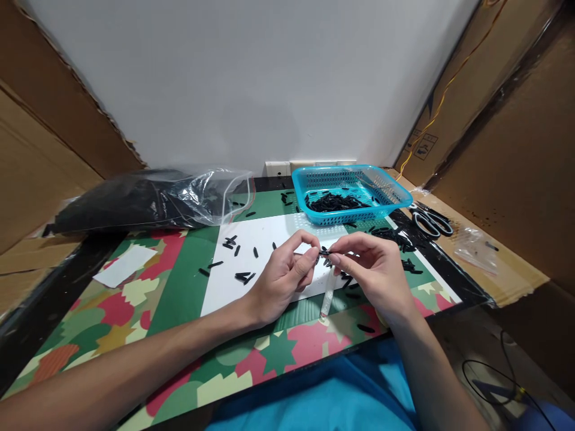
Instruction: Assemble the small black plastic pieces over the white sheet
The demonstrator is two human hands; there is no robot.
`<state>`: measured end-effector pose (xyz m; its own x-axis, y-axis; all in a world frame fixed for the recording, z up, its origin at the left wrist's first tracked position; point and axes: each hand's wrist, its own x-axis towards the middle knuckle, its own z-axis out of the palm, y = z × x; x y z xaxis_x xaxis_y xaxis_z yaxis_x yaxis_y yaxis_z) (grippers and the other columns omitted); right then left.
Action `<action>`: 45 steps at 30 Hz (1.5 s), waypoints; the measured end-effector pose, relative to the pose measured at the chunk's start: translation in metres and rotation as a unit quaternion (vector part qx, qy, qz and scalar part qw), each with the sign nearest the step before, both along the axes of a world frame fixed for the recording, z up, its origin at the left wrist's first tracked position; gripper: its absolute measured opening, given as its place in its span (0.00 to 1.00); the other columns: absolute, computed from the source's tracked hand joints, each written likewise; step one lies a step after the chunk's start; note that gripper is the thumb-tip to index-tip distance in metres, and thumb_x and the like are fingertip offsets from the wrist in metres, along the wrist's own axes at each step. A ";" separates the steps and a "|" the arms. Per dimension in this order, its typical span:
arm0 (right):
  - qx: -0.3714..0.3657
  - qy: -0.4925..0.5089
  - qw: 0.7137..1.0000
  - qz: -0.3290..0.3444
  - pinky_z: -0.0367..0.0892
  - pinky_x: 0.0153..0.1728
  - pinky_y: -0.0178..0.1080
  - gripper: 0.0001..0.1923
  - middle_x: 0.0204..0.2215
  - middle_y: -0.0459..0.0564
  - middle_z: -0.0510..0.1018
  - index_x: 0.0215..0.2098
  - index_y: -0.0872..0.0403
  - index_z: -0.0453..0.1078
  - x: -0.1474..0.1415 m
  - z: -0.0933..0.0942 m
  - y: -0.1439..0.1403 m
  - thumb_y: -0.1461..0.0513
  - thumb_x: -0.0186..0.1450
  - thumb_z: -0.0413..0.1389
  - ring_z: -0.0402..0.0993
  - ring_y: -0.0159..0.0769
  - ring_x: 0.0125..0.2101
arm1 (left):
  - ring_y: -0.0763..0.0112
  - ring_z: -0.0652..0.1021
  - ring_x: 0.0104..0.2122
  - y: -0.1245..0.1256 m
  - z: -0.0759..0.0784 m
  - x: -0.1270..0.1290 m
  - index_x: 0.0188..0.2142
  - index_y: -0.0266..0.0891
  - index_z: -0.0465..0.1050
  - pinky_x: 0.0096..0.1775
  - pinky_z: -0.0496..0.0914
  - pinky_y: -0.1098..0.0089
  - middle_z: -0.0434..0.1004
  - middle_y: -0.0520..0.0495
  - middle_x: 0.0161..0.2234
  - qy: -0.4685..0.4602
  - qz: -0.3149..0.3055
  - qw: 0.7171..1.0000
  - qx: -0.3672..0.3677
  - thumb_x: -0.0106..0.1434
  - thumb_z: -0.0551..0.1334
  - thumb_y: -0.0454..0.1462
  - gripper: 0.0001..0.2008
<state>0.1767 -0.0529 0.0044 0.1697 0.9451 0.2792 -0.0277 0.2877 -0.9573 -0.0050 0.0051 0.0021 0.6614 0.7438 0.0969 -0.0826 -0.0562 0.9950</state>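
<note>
My left hand and my right hand meet over a white sheet on the table. Between their fingertips they pinch one small black piece. A thin clear tube hangs down from my right hand, its tip near the mat. Several more small black pieces lie scattered on the white sheet to the left of my hands, and others lie under and right of my right hand.
A blue plastic basket holding black pieces stands at the back right. A clear bag of black material lies at the back left. Scissors and a small clear bag rest on cardboard at right. A white paper slip lies on the patterned mat.
</note>
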 end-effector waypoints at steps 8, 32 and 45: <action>0.007 0.010 1.000 -0.008 0.79 0.31 0.36 0.12 0.34 0.49 0.84 0.39 0.52 0.80 -0.001 -0.001 0.000 0.57 0.60 0.72 0.81 0.36 0.31 | 0.80 0.53 0.17 0.000 -0.002 -0.001 0.46 0.44 0.62 0.20 0.49 0.79 0.57 0.63 0.18 -0.007 -0.013 1.000 -0.008 0.74 0.57 0.49 0.12; 0.026 -0.070 0.997 -0.010 0.74 0.33 0.35 0.02 0.34 0.48 0.83 0.36 0.52 0.81 -0.006 -0.002 -0.005 0.61 0.66 0.67 0.79 0.34 0.33 | 0.81 0.59 0.19 0.000 -0.007 -0.001 0.43 0.41 0.66 0.22 0.53 0.77 0.57 0.61 0.20 -0.018 0.010 0.998 0.062 0.74 0.60 0.45 0.11; 0.075 -0.119 0.989 -0.041 0.75 0.35 0.36 0.02 0.35 0.47 0.83 0.37 0.51 0.80 -0.010 0.001 -0.009 0.65 0.67 0.65 0.78 0.34 0.36 | 0.80 0.59 0.20 0.000 -0.010 -0.002 0.41 0.41 0.66 0.23 0.53 0.75 0.57 0.61 0.20 -0.031 0.013 0.996 0.082 0.74 0.60 0.44 0.09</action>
<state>0.1665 -0.0619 0.0054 0.1569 0.8763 0.4556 0.2223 0.4181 -0.8808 -0.0070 0.0050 -0.0079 0.6314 0.7310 0.2588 -0.1399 -0.2209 0.9652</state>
